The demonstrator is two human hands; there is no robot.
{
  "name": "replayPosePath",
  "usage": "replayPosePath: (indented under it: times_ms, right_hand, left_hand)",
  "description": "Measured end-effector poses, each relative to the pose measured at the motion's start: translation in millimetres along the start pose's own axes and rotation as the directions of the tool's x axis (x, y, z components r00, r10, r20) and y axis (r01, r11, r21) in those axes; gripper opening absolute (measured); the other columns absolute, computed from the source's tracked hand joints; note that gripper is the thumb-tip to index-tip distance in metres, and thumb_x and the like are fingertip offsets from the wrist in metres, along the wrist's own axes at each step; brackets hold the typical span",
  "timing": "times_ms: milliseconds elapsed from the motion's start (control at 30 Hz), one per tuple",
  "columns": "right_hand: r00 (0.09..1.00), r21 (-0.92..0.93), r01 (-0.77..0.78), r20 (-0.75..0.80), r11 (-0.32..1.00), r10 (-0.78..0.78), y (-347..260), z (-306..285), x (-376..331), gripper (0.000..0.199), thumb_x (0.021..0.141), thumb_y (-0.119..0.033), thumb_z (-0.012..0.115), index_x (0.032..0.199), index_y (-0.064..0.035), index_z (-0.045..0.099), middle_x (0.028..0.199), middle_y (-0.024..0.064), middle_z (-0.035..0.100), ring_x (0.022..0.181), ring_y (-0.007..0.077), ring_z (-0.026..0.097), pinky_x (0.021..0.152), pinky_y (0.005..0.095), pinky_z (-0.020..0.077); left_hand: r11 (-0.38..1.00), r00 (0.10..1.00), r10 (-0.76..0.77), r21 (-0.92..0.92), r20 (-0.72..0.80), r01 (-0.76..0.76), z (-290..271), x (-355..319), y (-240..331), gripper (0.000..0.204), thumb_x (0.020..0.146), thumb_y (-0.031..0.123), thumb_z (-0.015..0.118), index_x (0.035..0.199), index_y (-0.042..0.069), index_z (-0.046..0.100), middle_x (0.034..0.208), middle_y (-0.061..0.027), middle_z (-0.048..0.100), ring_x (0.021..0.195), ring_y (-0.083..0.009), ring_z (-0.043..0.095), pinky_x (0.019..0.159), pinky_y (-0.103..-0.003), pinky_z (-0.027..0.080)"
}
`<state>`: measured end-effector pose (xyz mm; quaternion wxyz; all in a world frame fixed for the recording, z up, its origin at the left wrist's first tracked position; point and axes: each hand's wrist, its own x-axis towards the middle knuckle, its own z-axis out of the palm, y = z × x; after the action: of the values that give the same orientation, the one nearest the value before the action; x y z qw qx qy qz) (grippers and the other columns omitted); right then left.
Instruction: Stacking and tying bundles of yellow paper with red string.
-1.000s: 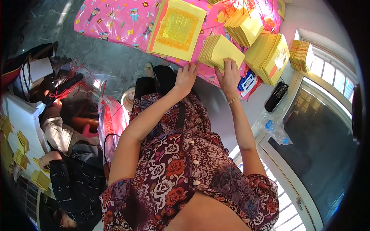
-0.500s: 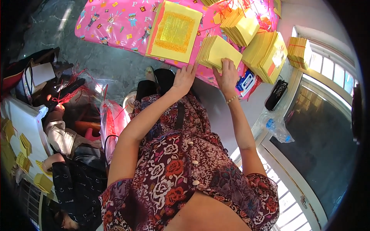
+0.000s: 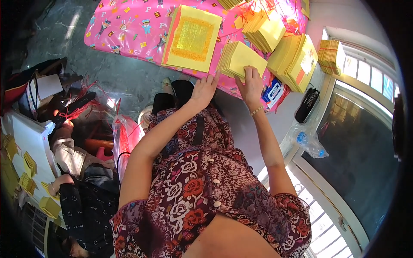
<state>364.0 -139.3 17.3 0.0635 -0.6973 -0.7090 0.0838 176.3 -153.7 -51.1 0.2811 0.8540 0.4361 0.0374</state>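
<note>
Left hand [image 3: 204, 89]: your fingers are loosely extended at the stack's near-left corner, gripping nothing visible; contact unclear.
Right hand [image 3: 251, 86]: your fingers lie over the near edge, thumb parted from them; pinch or light touch, cannot tell.
Yellow paper stack [image 3: 246, 59]: lies on the pink-covered tabletop [image 3: 127, 38] just beyond your hands, leaves stepped leftward; you probably flank it against sliding.
Gold-square sheet [image 3: 193, 38]: flat, left of stack, apparently clear of your fingers.
Larger yellow stack [image 3: 287, 60]: right, presumably grouped aside for room.

Black pouch [image 3: 307, 105] — clear plastic bag [image 3: 309, 141] — dark pane [image 3: 348, 159]
</note>
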Motion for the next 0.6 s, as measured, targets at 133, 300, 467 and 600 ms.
replayPosePath:
  times_ms: [133, 300, 467, 600]
  right_hand:
    - [1.0, 0.003, 0.002, 0.007, 1.0, -0.002, -0.9, 0.1, 0.6, 0.043, 0.069, -0.017, 0.074, 0.104, -0.0037, 0.053, 0.105, 0.0135, 0.055, 0.094, 0.0316, 0.056, 0.076, 0.0405, 0.0466]
    - [1.0, 0.008, -0.016, 0.022, 1.0, 0.016, -0.8, -3.1, 3.1, 0.041, 0.07, -0.023, 0.075, 0.101, -0.0049, 0.054, 0.101, 0.0119, 0.056, 0.092, 0.0306, 0.057, 0.074, 0.04, 0.0471]
    - [0.997, -0.004, 0.014, 0.077, 1.0, -0.014, 1.8, -7.2, 5.9, 0.037, 0.074, -0.023, 0.073, 0.1, -0.0053, 0.053, 0.096, 0.0121, 0.056, 0.088, 0.0306, 0.058, 0.071, 0.0392, 0.0479]
    - [0.995, -0.018, 0.053, 0.085, 0.998, -0.051, 3.0, -6.5, 7.4, 0.035, 0.076, -0.023, 0.072, 0.1, -0.0062, 0.053, 0.094, 0.0118, 0.055, 0.085, 0.0304, 0.059, 0.068, 0.0389, 0.0486]
  left_hand:
    - [0.993, 1.0, 0.015, 0.114, -0.023, -0.013, 0.8, 2.4, -0.5, 0.076, 0.078, 0.01, 0.056, 0.144, -0.001, 0.021, 0.097, -0.0108, 0.05, 0.082, -0.0236, 0.056, 0.069, -0.035, 0.046]
    - [0.992, 1.0, 0.023, 0.126, -0.018, -0.02, -0.9, 3.5, -2.1, 0.077, 0.078, 0.011, 0.057, 0.145, -0.001, 0.02, 0.097, -0.0101, 0.051, 0.083, -0.0236, 0.057, 0.07, -0.035, 0.046]
    - [0.992, 1.0, 0.005, 0.129, 0.015, -0.007, -3.4, 5.5, -0.8, 0.076, 0.079, 0.011, 0.056, 0.144, -0.001, 0.02, 0.097, -0.0102, 0.052, 0.086, -0.0238, 0.058, 0.072, -0.035, 0.047]
    - [0.991, 1.0, 0.002, 0.135, 0.006, -0.003, -2.4, 6.4, -1.3, 0.073, 0.08, 0.011, 0.055, 0.144, -0.001, 0.021, 0.096, -0.0096, 0.053, 0.087, -0.0238, 0.058, 0.073, -0.035, 0.047]
